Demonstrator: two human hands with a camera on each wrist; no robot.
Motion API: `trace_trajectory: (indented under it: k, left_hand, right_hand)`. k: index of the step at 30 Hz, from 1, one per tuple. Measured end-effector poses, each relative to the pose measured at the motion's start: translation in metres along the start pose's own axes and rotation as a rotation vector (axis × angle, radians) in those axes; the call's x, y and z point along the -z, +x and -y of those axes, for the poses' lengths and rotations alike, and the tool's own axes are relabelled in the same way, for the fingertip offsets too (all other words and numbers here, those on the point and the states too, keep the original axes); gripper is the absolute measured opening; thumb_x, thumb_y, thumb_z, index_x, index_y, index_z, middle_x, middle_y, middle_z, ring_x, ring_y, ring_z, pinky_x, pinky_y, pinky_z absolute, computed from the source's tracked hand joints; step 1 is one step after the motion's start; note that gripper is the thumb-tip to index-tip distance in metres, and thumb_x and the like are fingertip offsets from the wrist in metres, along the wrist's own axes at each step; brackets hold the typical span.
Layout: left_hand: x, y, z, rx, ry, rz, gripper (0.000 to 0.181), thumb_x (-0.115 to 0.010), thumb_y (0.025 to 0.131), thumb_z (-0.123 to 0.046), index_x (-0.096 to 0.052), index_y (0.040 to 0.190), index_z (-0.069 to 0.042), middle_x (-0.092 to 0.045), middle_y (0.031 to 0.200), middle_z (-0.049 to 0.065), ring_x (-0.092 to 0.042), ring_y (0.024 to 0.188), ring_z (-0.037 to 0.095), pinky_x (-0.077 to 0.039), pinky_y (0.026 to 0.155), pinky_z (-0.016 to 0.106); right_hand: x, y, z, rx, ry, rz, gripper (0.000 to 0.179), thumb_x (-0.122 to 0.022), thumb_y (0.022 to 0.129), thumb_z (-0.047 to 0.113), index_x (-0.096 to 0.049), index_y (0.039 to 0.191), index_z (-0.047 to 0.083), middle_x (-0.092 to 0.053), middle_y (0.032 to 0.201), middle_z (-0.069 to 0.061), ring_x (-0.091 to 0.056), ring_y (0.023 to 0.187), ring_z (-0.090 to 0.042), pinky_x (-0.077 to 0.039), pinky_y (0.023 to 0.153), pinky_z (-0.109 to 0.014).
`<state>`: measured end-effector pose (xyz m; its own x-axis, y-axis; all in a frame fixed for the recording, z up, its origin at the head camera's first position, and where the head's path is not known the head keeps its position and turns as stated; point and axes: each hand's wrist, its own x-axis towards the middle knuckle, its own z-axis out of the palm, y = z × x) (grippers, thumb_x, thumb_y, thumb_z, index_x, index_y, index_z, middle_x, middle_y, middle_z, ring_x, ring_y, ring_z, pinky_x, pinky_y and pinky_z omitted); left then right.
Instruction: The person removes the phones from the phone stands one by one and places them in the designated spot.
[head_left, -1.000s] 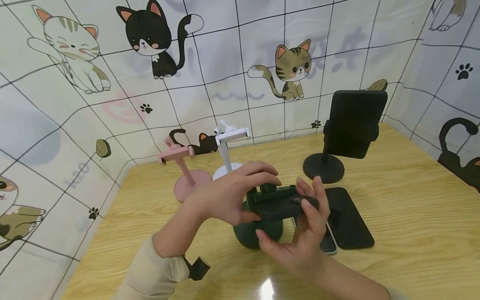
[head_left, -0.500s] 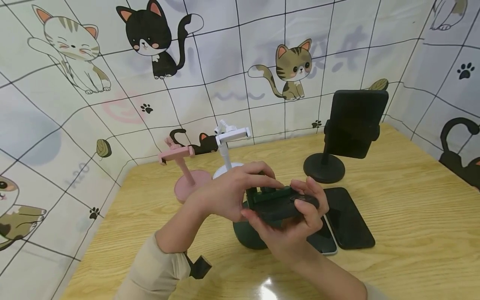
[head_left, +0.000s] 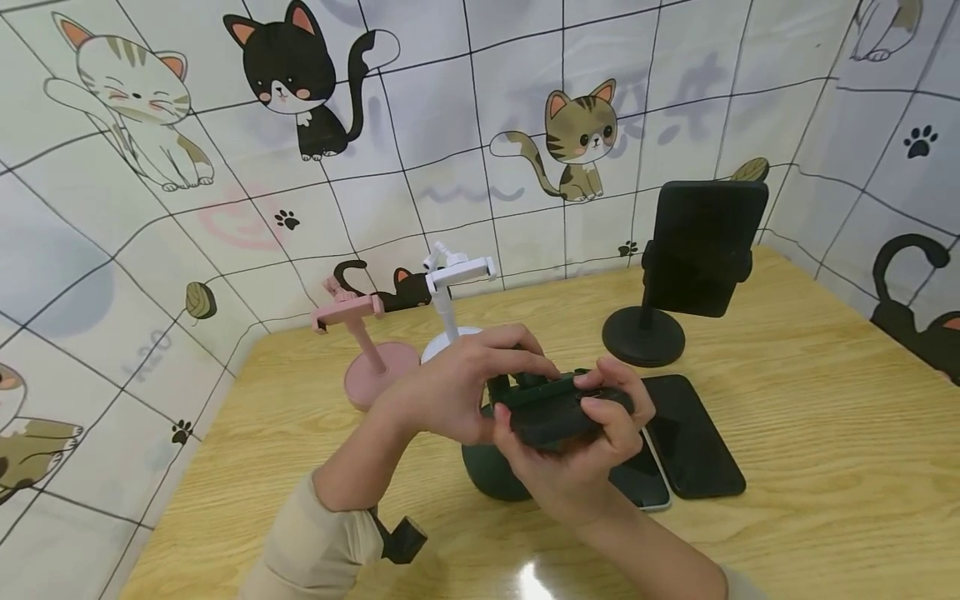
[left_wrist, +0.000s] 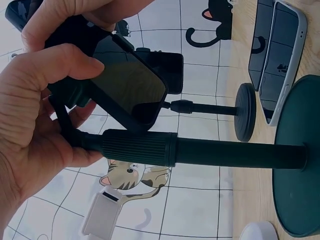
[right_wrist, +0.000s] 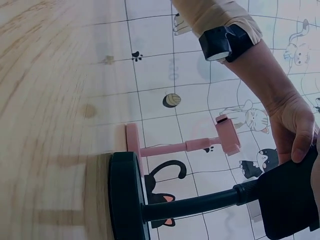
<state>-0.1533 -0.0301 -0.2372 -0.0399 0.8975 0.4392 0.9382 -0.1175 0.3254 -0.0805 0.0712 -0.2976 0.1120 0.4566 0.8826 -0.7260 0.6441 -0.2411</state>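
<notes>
A dark green phone stand with a round base (head_left: 491, 471) stands upright on the table, its ribbed collar (left_wrist: 139, 147) and pole showing in the left wrist view. At its top is the clamp (head_left: 536, 390), with a black phone (head_left: 553, 421) lying tilted against it. My left hand (head_left: 476, 383) grips the clamp from the left, its thumb along the phone's edge in the left wrist view. From the right, my right hand (head_left: 581, 471) holds the phone between fingers and thumb, the thumb reaching the phone's left end. Part of the clamp is hidden behind my fingers.
Behind are a pink phone stand (head_left: 378, 367) and a white phone stand (head_left: 446, 312). At the back right, a black stand (head_left: 643, 337) bears a dark phone (head_left: 705, 250). Two phones lie right of my hands: a black one (head_left: 693, 437) and a light-edged one (head_left: 641, 479).
My right thumb has moved left and up to the phone's left end, and the right fingers have closed further round it. The left hand stays at the clamp, with its fingers slightly lower.
</notes>
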Motion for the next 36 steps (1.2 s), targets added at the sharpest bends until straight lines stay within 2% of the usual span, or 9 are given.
trace_trajectory:
  k: [11, 28, 36]
  left_hand:
    - [0.0002, -0.0014, 0.0003, 0.012, -0.036, 0.011, 0.046, -0.075, 0.066, -0.016, -0.062, 0.109, -0.003, -0.053, 0.1, 0.004, -0.052, 0.091, 0.008, -0.043, 0.081, 0.017]
    - [0.0009, -0.0009, -0.0009, 0.042, -0.066, 0.027, 0.049, -0.076, 0.066, -0.016, -0.062, 0.111, -0.001, -0.052, 0.101, 0.004, -0.052, 0.093, 0.009, -0.043, 0.082, 0.018]
    - [0.0008, -0.0014, -0.0004, 0.054, -0.085, 0.029, 0.051, -0.076, 0.065, -0.015, -0.061, 0.111, 0.0, -0.052, 0.101, 0.004, -0.052, 0.092, 0.009, -0.045, 0.081, 0.023]
  right_hand:
    - [0.0015, 0.0023, 0.0004, -0.037, 0.012, 0.045, 0.052, -0.069, 0.074, 0.032, -0.03, 0.093, 0.003, -0.035, 0.108, -0.023, -0.036, 0.094, -0.026, -0.032, 0.071, -0.03]
    - [0.0043, 0.0074, -0.0034, -0.029, 0.061, 0.096, 0.05, -0.068, 0.074, 0.031, -0.031, 0.092, 0.003, -0.037, 0.106, -0.023, -0.036, 0.095, -0.028, -0.031, 0.069, -0.03]
    - [0.0053, 0.0082, -0.0053, -0.022, 0.082, 0.105, 0.05, -0.068, 0.074, 0.032, -0.032, 0.092, 0.002, -0.038, 0.105, -0.024, -0.037, 0.095, -0.027, -0.031, 0.067, -0.03]
